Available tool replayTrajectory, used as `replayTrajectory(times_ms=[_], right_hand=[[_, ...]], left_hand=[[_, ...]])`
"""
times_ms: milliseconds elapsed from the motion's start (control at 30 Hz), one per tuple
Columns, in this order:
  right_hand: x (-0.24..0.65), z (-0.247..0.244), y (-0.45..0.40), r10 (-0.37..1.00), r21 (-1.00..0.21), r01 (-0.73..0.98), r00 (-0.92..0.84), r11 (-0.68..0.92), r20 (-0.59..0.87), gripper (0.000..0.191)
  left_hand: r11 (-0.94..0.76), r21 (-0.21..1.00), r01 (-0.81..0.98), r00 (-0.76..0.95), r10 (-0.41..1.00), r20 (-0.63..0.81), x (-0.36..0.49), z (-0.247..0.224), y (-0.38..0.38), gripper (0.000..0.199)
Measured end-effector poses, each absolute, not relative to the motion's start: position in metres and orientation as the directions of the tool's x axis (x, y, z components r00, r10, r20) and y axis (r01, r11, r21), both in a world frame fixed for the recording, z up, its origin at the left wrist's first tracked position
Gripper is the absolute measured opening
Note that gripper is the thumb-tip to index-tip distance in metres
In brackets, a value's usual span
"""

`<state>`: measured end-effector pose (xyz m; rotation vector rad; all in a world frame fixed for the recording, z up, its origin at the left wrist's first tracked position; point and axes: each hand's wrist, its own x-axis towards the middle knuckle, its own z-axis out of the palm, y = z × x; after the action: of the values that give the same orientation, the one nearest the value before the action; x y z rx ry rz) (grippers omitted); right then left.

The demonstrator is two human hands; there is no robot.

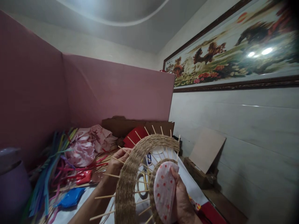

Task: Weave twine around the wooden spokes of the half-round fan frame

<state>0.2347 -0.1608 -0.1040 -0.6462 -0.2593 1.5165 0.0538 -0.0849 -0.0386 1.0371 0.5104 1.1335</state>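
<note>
A fan-shaped woven piece [127,183] of brown twine on thin wooden sticks is held up before me. Its sticks poke out past the broad outer band and show bare between that band and a smaller inner one. White cloth with red dots [162,186] covers the half-round centre. My right hand [183,197] grips this centre, thumb on the front and fingers hidden behind. At the outer band's upper left edge, my left hand [121,157] holds on from behind, its fingers partly hidden. Scissors [143,186] lie on the white surface beyond, visible through the gap.
On the left lie coloured strips [48,177], crumpled pink cloth [85,151], a blue packet [71,198] and red packets [84,177]. A lilac container [14,183] stands far left. Behind are cardboard [112,126] and a pink partition [121,90]; a board [206,149] leans right.
</note>
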Motion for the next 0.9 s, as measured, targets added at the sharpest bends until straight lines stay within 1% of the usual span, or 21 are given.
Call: replayTrajectory(times_ms=[167,333,533,633,733,900], right_hand=[[0.2359,-0.1064,-0.1626,0.976,-0.537,-0.843,0.077,-0.047,-0.206,0.04],[0.238,-0.1135,-0.1613,0.975,-0.572,-0.816,0.187,0.086,-0.12,0.039],[0.2382,-0.1073,-0.1636,0.964,-0.562,-0.823,0.21,0.083,-0.165,0.038],[0.2383,-0.1056,-0.1648,0.966,-0.544,-0.837,0.188,0.062,-0.179,0.036],[0.2382,-0.1058,-0.1655,0.972,-0.541,-0.839,0.173,0.06,-0.16,0.033],[0.2389,-0.1076,-0.1648,0.977,-0.581,-0.811,0.173,0.071,-0.122,0.031]], left_hand=[[0.073,0.822,-0.565,0.407,0.891,0.201,0.0558,-0.0426,-0.0894,0.02],[0.101,0.826,-0.554,0.458,0.866,0.201,0.0531,-0.0387,-0.088,0.019],[0.071,0.826,-0.559,0.446,0.866,0.228,0.0481,-0.0359,-0.0887,0.012],[0.059,0.824,-0.563,0.446,0.861,0.243,0.0467,-0.0346,-0.0908,0.017],[0.027,0.838,-0.544,0.414,0.878,0.241,0.047,-0.0332,-0.0922,0.021],[0.05,0.835,-0.549,0.394,0.896,0.205,0.0485,-0.0328,-0.0932,0.028]])
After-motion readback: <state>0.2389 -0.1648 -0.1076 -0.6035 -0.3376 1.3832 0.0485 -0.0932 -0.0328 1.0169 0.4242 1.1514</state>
